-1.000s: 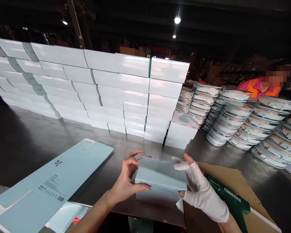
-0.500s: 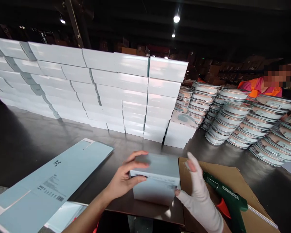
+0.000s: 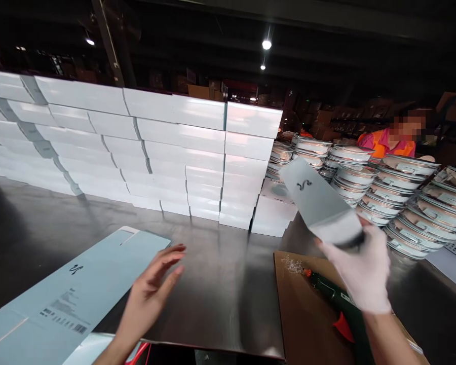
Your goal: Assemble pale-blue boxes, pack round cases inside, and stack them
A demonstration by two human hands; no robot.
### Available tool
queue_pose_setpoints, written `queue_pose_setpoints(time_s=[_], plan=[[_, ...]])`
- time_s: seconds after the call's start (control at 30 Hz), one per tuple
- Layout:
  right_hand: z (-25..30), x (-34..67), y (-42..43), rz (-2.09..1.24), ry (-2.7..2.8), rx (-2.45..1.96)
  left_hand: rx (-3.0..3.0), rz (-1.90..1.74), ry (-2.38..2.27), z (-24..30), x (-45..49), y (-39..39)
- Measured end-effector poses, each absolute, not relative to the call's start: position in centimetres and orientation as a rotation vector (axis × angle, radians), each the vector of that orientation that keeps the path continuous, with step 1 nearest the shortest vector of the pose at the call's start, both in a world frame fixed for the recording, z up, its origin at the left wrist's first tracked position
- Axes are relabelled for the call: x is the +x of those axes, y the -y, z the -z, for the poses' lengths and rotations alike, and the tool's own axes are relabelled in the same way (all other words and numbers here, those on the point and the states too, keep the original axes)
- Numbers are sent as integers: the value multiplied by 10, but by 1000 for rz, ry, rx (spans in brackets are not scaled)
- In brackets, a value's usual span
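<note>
My right hand (image 3: 365, 268), in a white glove, grips a pale box (image 3: 319, 203) by its lower end and holds it tilted in the air. A dark squiggle mark shows on the box's face. Below that hand, a green glue gun (image 3: 338, 299) with a red trigger lies on a brown cardboard sheet (image 3: 296, 314). My bare left hand (image 3: 152, 289) hangs over the metal table with fingers apart and nothing in them. Beside it lies a flat light-blue carton sheet (image 3: 102, 274) with printed text and a barcode.
A wall of stacked white boxes (image 3: 155, 147) spans the back of the metal table (image 3: 213, 284). Several stacks of round metal-rimmed tins (image 3: 406, 197) stand at the right. Behind them is a person (image 3: 387, 142) in an orange vest. Strings of dried glue (image 3: 292, 263) lie by the gun's nozzle.
The box has left the table front, lifted up and to the right in my right hand. My left hand has let go of it and moved left toward the carton sheet.
</note>
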State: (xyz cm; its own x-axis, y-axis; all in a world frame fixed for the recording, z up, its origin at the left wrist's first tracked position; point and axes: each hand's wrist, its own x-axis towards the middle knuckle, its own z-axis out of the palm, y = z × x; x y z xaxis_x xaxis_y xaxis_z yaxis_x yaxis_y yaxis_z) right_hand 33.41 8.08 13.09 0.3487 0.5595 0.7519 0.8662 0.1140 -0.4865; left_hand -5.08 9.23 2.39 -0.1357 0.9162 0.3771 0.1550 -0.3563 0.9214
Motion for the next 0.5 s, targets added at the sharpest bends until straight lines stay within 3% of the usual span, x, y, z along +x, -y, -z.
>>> queue_pose_setpoints(time_s=[0.13, 0.27, 0.5], plan=[[-176, 327, -174, 598, 1659, -1670, 1700, -1592, -1534, -21, -99, -97], [-173, 308, -233, 589, 1899, -1687, 1869, -1412, -1890, -24, -137, -108], [-152, 296, -169, 546, 1912, -1457, 1624, -1167, -2323, -25, -214, -113]])
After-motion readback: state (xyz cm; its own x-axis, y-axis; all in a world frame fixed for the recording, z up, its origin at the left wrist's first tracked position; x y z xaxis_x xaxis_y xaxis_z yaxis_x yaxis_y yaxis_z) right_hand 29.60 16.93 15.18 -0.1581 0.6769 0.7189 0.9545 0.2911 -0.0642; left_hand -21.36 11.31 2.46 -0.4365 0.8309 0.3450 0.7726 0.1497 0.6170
